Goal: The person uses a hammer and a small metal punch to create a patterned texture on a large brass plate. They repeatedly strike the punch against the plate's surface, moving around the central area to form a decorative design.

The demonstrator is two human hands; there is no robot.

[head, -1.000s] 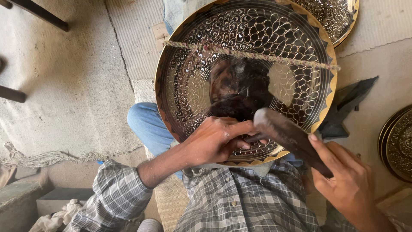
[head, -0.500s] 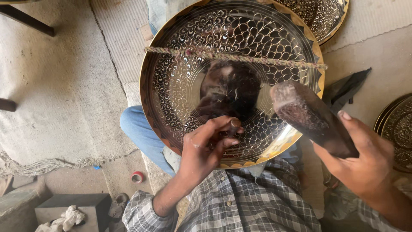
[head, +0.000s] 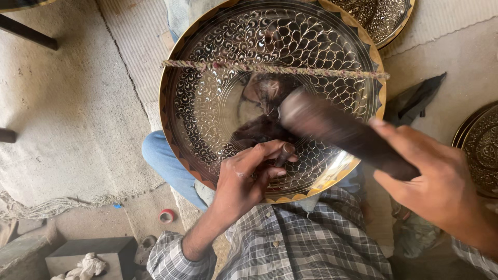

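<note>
A large round metal tray [head: 207,78] with a black-and-silver engraved scale pattern and a gold rim leans on my lap. A twisted cord [head: 311,71] runs across its face. My left hand [head: 249,179] rests on the tray's lower part and pinches a small dark chisel [head: 284,154] upright against the metal. My right hand [head: 441,184] grips the handle of a dark wooden mallet [head: 337,129], whose blurred head hangs just above and right of the chisel's top.
A second engraved tray [head: 384,18] lies behind at the top right and another [head: 480,148] at the right edge. A dark cloth [head: 415,98] lies on the floor beside them. A small red tape roll [head: 166,215] and a grey block [head: 88,251] sit lower left.
The view has shifted, so the tray sits further right and lower in frame. The mallet head has swung left and down, closer to the chisel held by my left hand.
</note>
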